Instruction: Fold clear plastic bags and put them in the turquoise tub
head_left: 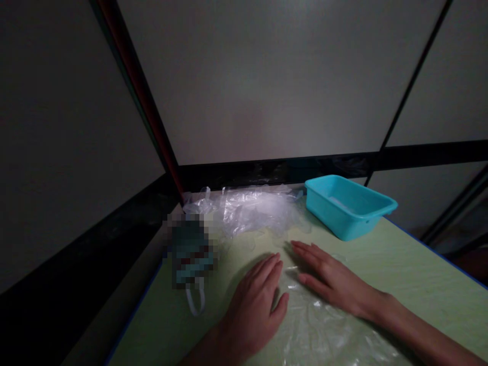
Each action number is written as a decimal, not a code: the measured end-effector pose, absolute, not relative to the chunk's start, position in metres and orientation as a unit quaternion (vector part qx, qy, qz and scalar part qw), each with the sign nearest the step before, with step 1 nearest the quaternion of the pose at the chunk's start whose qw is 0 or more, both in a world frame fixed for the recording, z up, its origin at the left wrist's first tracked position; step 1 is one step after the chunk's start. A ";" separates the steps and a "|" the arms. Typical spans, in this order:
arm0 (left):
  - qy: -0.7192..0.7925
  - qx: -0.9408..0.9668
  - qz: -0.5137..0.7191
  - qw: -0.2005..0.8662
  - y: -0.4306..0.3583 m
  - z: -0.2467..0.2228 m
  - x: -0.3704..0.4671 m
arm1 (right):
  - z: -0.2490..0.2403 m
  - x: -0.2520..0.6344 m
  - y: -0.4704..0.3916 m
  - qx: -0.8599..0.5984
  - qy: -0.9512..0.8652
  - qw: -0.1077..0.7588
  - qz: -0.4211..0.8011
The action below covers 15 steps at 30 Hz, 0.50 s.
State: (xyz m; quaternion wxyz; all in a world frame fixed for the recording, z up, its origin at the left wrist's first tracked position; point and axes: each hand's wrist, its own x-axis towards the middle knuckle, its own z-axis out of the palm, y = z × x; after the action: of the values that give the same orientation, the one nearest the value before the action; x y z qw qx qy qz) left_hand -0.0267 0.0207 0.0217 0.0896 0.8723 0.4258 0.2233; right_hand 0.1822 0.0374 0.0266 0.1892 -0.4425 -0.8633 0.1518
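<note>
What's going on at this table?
A person has both hands open at a crinkled piece of clear plastic on the green table: the right hand over it, the left hand by its edge. Neither grips anything. Behind them lies a heap of more clear plastic, beside a turquoise basin.

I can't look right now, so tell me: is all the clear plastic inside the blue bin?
No, clear plastic lies on the table, outside the bin.

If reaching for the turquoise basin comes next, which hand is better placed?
Right, probably: the right hand is nearer the turquoise basin and seems to grip nothing, while the left hand is farther away.
</note>
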 end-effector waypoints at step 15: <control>0.459 0.879 0.126 0.030 0.023 0.015 -0.030 | 0.019 0.163 0.046 -0.393 -0.912 0.074 0.086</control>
State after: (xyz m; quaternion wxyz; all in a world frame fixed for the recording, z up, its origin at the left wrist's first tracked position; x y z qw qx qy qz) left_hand -0.0301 0.0235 0.0146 0.0296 0.8787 0.4594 0.1264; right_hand 0.1631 0.0464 0.0188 0.0743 -0.3934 -0.9123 0.0858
